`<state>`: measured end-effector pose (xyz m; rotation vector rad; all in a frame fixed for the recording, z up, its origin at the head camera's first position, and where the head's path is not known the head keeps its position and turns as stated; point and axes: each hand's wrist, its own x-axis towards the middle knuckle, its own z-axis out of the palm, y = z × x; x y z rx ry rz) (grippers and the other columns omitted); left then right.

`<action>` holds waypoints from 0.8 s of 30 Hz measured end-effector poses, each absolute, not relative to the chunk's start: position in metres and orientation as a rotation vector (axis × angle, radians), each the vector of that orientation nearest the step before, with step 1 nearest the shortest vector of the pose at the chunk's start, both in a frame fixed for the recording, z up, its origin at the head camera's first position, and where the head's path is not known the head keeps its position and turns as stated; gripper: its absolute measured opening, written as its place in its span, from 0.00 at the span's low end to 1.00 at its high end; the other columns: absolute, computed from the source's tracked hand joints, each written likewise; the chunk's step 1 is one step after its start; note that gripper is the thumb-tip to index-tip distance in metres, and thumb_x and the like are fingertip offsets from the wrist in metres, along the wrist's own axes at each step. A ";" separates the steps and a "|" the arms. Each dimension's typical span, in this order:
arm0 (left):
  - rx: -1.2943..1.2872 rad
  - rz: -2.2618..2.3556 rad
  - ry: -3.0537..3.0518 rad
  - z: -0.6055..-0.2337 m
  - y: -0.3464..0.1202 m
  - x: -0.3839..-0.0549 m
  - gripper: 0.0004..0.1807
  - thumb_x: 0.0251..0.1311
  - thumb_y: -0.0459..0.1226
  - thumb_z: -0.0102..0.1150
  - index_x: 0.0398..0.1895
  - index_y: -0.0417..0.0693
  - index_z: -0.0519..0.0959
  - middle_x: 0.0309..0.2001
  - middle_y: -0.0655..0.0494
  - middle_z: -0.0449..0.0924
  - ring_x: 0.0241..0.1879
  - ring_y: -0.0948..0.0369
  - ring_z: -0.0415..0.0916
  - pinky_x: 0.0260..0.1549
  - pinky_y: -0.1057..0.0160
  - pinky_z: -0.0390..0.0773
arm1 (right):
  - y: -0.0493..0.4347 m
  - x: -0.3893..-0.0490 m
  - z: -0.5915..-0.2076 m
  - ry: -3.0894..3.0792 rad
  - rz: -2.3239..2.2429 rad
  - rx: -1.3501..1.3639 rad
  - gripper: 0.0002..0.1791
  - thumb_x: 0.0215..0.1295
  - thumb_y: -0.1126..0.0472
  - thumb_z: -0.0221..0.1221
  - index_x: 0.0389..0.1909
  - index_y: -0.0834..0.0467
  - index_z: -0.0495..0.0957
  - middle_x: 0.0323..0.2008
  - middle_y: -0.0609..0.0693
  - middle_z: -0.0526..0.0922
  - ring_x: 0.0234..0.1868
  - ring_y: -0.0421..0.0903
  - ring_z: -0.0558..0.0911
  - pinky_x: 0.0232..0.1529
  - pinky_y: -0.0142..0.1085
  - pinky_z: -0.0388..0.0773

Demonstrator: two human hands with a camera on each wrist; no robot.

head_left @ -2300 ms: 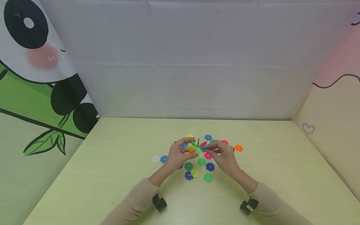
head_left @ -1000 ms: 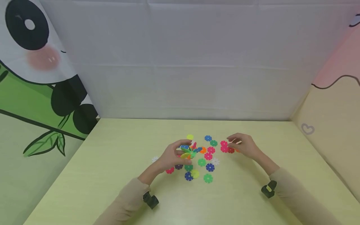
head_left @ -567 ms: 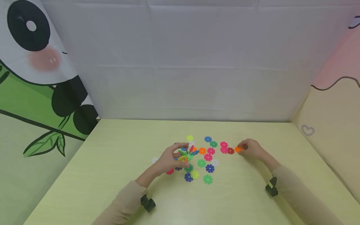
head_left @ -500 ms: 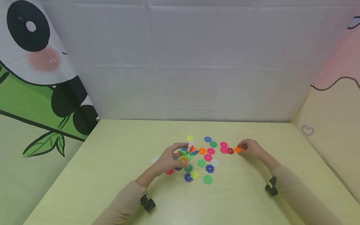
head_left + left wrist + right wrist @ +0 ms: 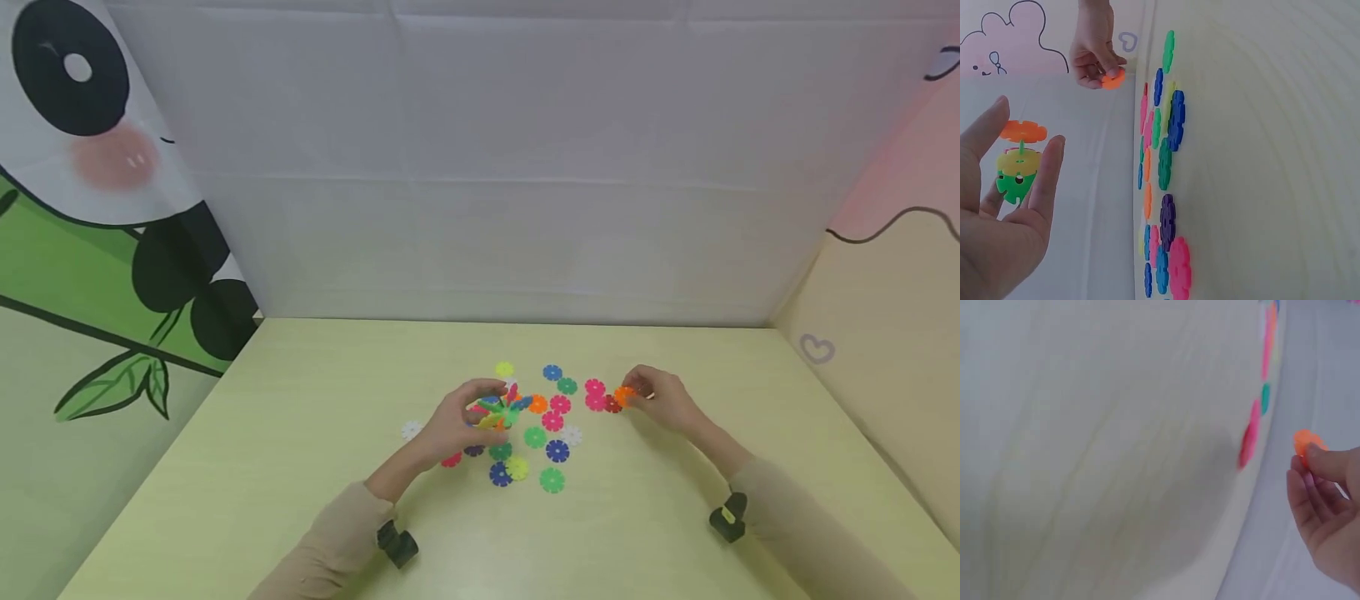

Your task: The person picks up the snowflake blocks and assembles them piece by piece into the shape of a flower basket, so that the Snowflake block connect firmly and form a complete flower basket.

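Note:
My left hand holds a small cluster of joined snowflake discs above the table. Green, yellow, orange, blue and pink discs stick out of it at angles. In the left wrist view, an orange disc and a yellow disc of the cluster show between thumb and fingers. Over to the right, my right hand pinches a single orange snowflake disc between thumb and fingertips. The right wrist view shows that orange disc raised off the table, apart from the cluster.
Loose snowflake discs lie scattered on the pale table: a dark red disc near my right hand, a blue one, a green one, a white one and several others. A white wall panel stands behind.
My right hand has let go of the blue disc at the cluster, moved right, and picked up the orange disc, now lifted slightly leftward. My left hand shifted a little left with the cluster.

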<state>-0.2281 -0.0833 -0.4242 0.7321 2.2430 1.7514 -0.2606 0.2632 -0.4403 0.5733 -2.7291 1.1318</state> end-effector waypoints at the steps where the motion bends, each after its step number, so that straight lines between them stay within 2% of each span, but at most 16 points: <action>1: 0.736 1.748 2.251 -0.423 -0.083 -0.229 0.33 0.52 0.30 0.68 0.63 0.41 0.67 0.60 0.46 0.70 0.57 0.49 0.68 0.52 0.53 0.73 | 0.256 -0.257 -0.436 -2.700 1.160 0.573 0.10 0.54 0.77 0.63 0.36 0.67 0.76 0.32 0.54 0.81 0.31 0.51 0.80 0.33 0.35 0.79; 6: 0.770 1.763 2.278 -0.419 -0.080 -0.231 0.34 0.53 0.32 0.68 0.64 0.40 0.67 0.60 0.45 0.70 0.58 0.49 0.67 0.53 0.48 0.72 | 0.216 -0.231 -0.415 -2.556 1.301 0.612 0.12 0.55 0.76 0.64 0.41 0.66 0.78 0.33 0.53 0.83 0.31 0.48 0.81 0.33 0.32 0.79; 9: 0.802 1.746 2.289 -0.415 -0.077 -0.228 0.34 0.53 0.33 0.68 0.64 0.39 0.66 0.60 0.45 0.70 0.58 0.49 0.67 0.55 0.42 0.68 | 0.195 -0.214 -0.411 -2.457 1.363 0.682 0.12 0.54 0.75 0.65 0.40 0.65 0.79 0.34 0.52 0.84 0.32 0.46 0.82 0.34 0.33 0.80; 12: 0.806 1.727 2.297 -0.415 -0.076 -0.224 0.35 0.53 0.33 0.69 0.65 0.40 0.66 0.60 0.46 0.70 0.57 0.50 0.68 0.54 0.41 0.68 | 0.178 -0.201 -0.414 -2.360 1.425 0.749 0.11 0.54 0.74 0.65 0.38 0.63 0.80 0.33 0.51 0.84 0.33 0.46 0.83 0.35 0.33 0.80; 18: 0.775 1.768 2.313 -0.414 -0.072 -0.219 0.35 0.52 0.33 0.69 0.64 0.40 0.67 0.59 0.48 0.71 0.59 0.50 0.66 0.54 0.43 0.69 | 0.157 -0.197 -0.422 -2.176 1.458 0.839 0.13 0.51 0.78 0.65 0.38 0.65 0.79 0.32 0.54 0.85 0.30 0.47 0.84 0.34 0.32 0.81; 24: 0.723 1.824 2.291 -0.414 -0.070 -0.216 0.35 0.52 0.33 0.69 0.64 0.39 0.67 0.58 0.48 0.72 0.57 0.50 0.68 0.54 0.42 0.69 | 0.147 -0.195 -0.424 -2.178 1.457 0.776 0.14 0.50 0.80 0.64 0.38 0.65 0.79 0.34 0.54 0.84 0.32 0.49 0.84 0.35 0.33 0.81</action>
